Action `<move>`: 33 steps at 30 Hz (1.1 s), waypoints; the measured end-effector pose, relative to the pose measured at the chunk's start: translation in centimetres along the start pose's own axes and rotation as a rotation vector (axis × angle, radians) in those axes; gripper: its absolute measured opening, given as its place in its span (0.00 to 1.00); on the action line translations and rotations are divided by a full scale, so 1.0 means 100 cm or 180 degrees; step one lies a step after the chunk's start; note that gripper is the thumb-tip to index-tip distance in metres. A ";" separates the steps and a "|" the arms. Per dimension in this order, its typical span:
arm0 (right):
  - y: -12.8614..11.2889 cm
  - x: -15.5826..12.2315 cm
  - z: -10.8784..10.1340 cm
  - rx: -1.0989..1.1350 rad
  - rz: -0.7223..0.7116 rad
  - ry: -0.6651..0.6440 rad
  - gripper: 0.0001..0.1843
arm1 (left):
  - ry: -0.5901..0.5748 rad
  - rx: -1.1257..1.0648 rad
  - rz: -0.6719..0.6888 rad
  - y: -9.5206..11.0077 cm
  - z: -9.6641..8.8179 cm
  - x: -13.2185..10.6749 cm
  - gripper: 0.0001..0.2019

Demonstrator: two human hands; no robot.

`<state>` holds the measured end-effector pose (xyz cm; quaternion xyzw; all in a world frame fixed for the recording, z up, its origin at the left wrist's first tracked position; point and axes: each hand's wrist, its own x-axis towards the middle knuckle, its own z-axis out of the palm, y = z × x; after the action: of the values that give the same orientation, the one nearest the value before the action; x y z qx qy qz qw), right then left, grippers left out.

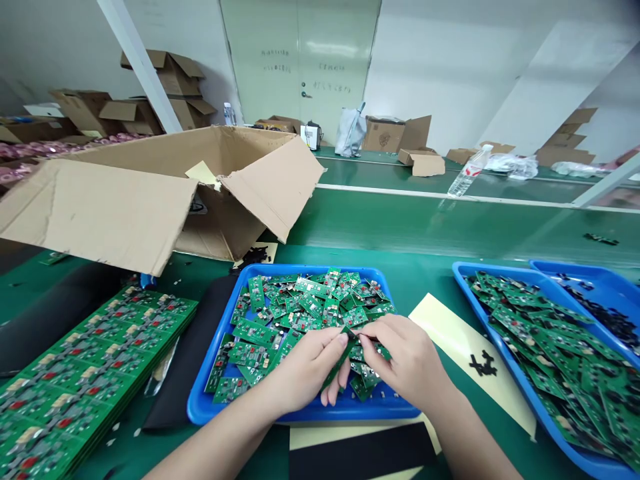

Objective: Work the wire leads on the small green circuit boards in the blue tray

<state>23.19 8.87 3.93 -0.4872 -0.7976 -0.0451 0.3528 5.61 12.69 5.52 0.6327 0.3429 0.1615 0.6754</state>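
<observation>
My left hand (307,367) is closed around a small green circuit board (339,371), tilted with its upper end beside the thumb. At that end, the fingertips of my right hand (407,353) pinch a small dark piece (356,334), touching or almost touching the board; its exact kind is hard to make out. Both hands are above the front part of a blue tray (200,395), where many similar loose circuit boards (255,331) lie in a heap. My fingers hide part of the held board.
Stacked panels of joined boards (100,367) lie at left, near an open cardboard box (95,207). Right of the tray, yellow paper (450,327) bears small black pieces (483,364). Farther right are a board-filled blue tray (463,280) and another with black parts (610,313). A bottle (470,171) stands behind.
</observation>
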 end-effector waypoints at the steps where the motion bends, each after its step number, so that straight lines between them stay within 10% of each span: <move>1: 0.000 0.001 0.000 -0.0077 -0.0039 0.0006 0.11 | -0.0017 0.0093 -0.0072 0.000 0.000 0.000 0.23; 11: -0.005 0.007 0.002 0.0182 -0.0321 0.0331 0.09 | -0.0173 0.0423 -0.0138 0.007 -0.004 -0.002 0.24; 17: -0.007 0.000 -0.001 0.1064 0.0517 0.0192 0.22 | 0.0031 0.0587 0.0163 0.004 -0.002 -0.003 0.19; 33: -0.004 0.001 -0.009 0.1586 0.0960 -0.0007 0.05 | 0.0195 0.1427 0.0462 0.010 -0.004 -0.010 0.23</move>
<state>23.31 8.43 4.77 -0.4986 -0.7030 0.2057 0.4635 4.82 12.49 6.78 0.7846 0.3441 0.1486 0.4938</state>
